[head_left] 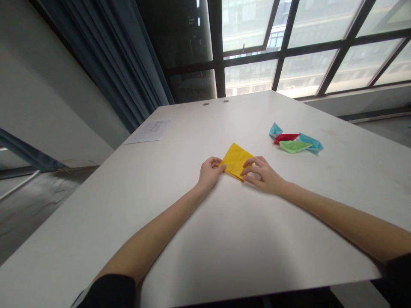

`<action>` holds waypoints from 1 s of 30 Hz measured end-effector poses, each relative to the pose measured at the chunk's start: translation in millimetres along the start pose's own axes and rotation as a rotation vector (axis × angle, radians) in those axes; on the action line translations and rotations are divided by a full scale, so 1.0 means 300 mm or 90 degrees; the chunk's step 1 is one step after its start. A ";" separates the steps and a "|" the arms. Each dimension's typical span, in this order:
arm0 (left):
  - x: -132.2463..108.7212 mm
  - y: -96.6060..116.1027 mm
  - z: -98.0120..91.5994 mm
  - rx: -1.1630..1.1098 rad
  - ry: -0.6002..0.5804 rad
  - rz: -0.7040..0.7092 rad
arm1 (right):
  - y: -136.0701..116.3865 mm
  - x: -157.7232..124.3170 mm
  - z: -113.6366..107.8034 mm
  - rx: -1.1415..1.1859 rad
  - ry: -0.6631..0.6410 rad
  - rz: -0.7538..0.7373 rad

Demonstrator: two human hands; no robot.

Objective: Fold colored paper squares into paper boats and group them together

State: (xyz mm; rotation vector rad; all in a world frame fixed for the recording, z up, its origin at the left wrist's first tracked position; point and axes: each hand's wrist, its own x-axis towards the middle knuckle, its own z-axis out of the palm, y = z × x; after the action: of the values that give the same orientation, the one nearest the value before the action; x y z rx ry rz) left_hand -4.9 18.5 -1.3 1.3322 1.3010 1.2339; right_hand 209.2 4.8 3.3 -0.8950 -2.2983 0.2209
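Note:
A folded sheet of yellow paper (pixel 236 158) with crease lines lies between my two hands, just above or on the white table. My left hand (pixel 211 172) pinches its left corner between thumb and fingers. Over the paper's right side, my right hand (pixel 263 174) has its fingers curved and slightly apart, the fingertips touching the yellow surface and its lower right edge. Whether the right thumb grips the paper from below is hidden.
To the right sit several folded paper boats: a red one (pixel 285 137), a light green one (pixel 294 146) and blue ones (pixel 311 143). A printed sheet (pixel 149 131) lies at the left edge of the white table (pixel 205 239). Windows and a blue curtain stand behind.

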 end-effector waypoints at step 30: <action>-0.011 -0.003 0.007 -0.100 0.102 0.009 | 0.030 0.027 -0.025 -0.045 0.243 0.014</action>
State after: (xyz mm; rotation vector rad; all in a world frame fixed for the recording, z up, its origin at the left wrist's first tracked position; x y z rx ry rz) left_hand -2.7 15.4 -2.8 1.1524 1.2768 1.4461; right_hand 214.3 16.2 10.0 -0.9101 -1.9522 -0.0230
